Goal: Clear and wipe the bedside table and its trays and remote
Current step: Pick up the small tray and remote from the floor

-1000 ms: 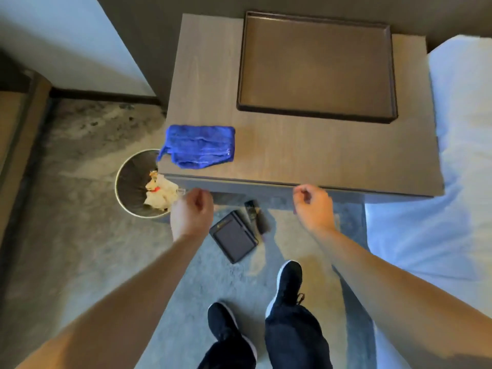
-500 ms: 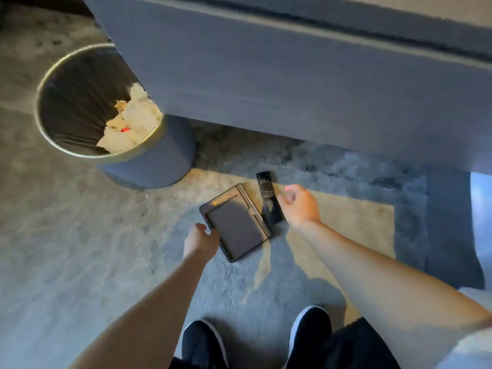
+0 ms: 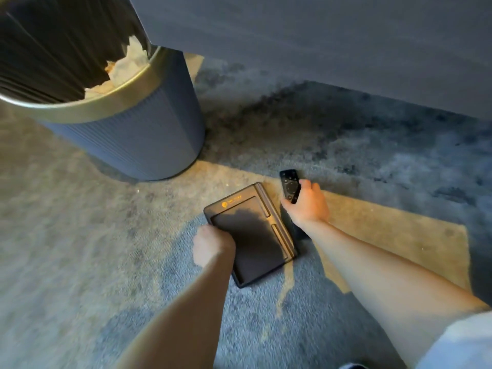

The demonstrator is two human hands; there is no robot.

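Watcher: Pickup step, by the look of it, from the head view. Left hand grips the small tray by its near-left edge, tray lying on the carpet. Right hand is curled round the remote, just right of the tray.

Friend: Next?

Watcher: Lift both to the bedside table for wiping, I'd guess. Its front looms beyond the tray, with the waste bin far-left of it. Bare carpet left of the tray gives room, so rise up and back.
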